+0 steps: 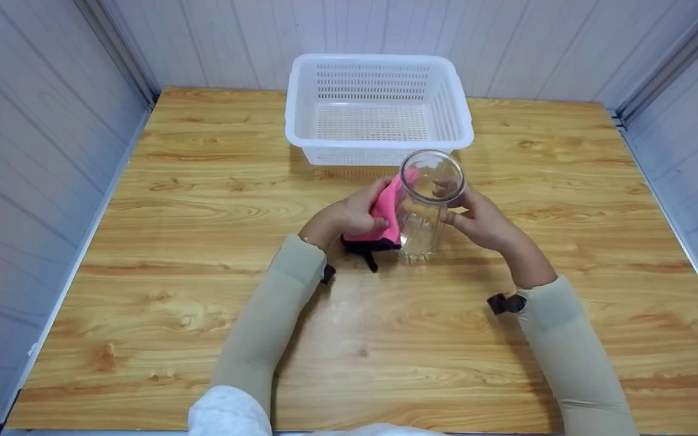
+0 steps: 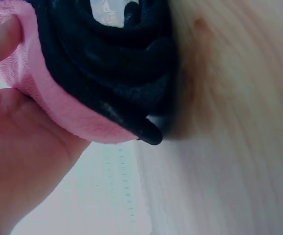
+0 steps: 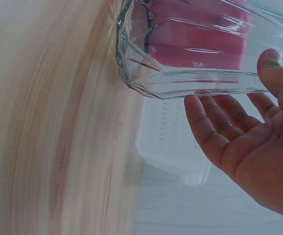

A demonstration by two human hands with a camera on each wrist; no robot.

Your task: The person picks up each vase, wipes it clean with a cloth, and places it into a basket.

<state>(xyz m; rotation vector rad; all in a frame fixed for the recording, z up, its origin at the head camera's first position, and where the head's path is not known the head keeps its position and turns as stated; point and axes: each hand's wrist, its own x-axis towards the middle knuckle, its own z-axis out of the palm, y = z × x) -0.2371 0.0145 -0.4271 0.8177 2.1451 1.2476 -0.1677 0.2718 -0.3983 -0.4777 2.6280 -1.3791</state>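
Note:
My left hand [image 1: 355, 212] grips a pink cloth [image 1: 389, 209] with a black fold or edging [image 2: 107, 63] at its lower end. The cloth lies against the left side of a clear, ribbed glass jar [image 1: 418, 233]. On the jar's other side, my right hand [image 1: 476, 221] holds it with thumb and fingers spread around the wall. The jar's round mouth faces up. In the right wrist view, pink cloth shows through the glass [image 3: 190, 81]. I cannot tell whether the jar's base touches the table.
A white perforated plastic basket [image 1: 379, 144] stands behind the jar, towards the back wall. The wood-grain table [image 1: 203, 272] is bordered by pale panel walls [image 1: 28, 151] at the left, back and right. Black straps [image 1: 506, 303] hang at both wrists.

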